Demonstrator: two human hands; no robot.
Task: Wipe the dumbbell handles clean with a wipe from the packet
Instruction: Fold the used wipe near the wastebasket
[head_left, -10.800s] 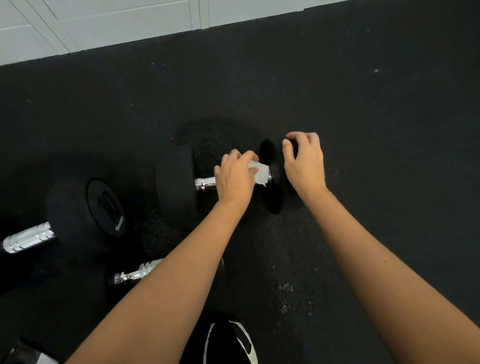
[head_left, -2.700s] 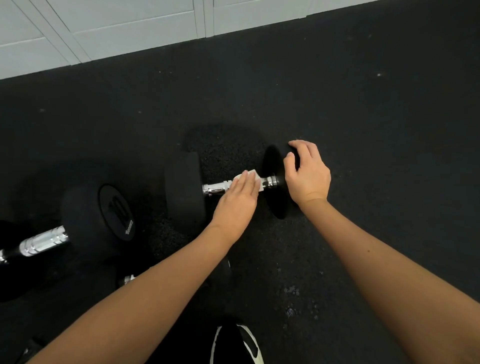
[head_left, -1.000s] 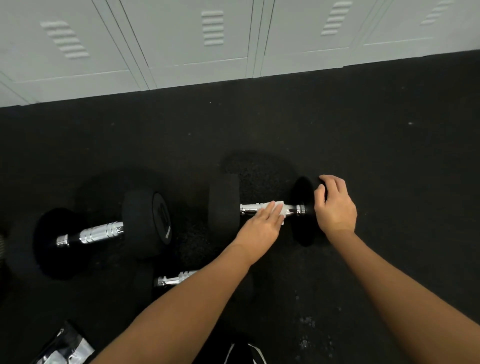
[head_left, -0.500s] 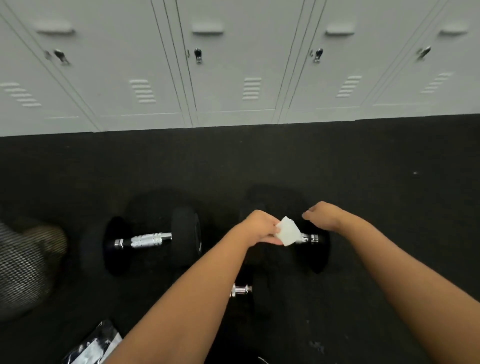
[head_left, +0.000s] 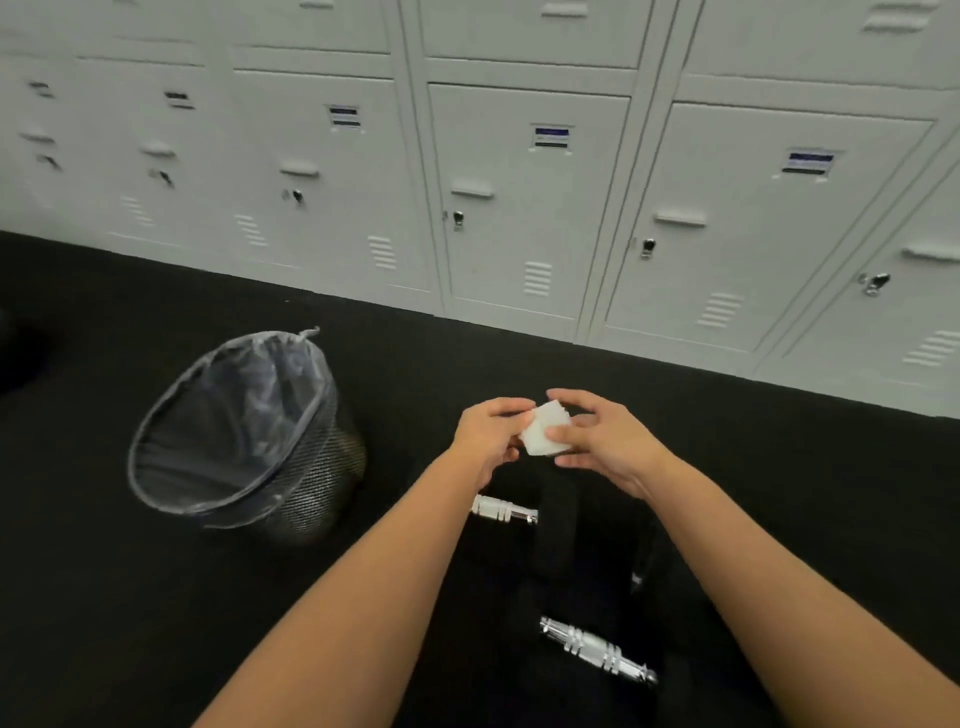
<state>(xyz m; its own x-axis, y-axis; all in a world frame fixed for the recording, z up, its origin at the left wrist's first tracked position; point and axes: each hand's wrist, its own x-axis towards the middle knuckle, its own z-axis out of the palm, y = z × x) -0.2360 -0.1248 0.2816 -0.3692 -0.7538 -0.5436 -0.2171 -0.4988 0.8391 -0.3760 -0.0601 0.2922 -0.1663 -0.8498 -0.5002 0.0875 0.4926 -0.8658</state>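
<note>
A small folded white wipe (head_left: 542, 429) is pinched between my left hand (head_left: 488, 431) and my right hand (head_left: 602, 439), held up in the air above the floor. Below my hands lie black dumbbells. One chrome handle (head_left: 504, 509) shows just under my left wrist. A second chrome handle (head_left: 597, 649) lies nearer to me, between my forearms. The black dumbbell heads (head_left: 558, 540) blend into the dark floor. The wipe packet is out of view.
A black mesh waste bin (head_left: 244, 436) with a clear liner stands on the floor to the left of my hands, its mouth tilted toward me. A row of white lockers (head_left: 519, 208) lines the far wall. The floor is black rubber matting.
My left hand lifted the wipe off the dumbbell handle and my right hand left the dumbbell head to grip the wipe too. The view swung up and left, bringing the bin into sight.
</note>
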